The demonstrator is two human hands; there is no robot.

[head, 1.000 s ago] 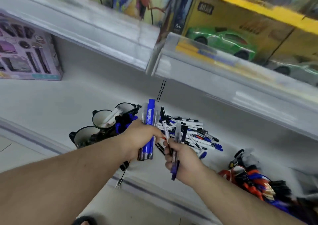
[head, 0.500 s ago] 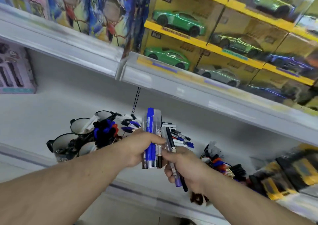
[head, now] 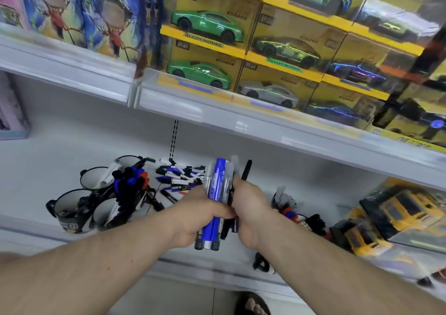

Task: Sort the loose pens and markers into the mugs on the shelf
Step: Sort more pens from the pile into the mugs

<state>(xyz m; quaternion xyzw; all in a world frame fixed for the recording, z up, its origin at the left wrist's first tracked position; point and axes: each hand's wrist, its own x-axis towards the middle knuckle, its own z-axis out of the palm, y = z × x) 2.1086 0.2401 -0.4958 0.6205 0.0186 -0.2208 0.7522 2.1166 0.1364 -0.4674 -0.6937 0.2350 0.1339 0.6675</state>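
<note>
My left hand grips an upright bundle of markers, the front one blue, above the white lower shelf. My right hand presses against the bundle from the right and holds a few pens, a black one sticking up. Several black mugs stand at the left of the shelf, some with pens and markers in them. A loose pile of pens and markers lies behind my hands.
A second heap of coloured pens lies to the right of my hands. Yellow toy vehicle boxes stand at the far right. The upper shelf with boxed toy cars overhangs the work area. A pastel box stands far left.
My hands have come together: the right hand moved up against the left hand's marker bundle. The view swung right and up, so the mugs and pile shifted left.
</note>
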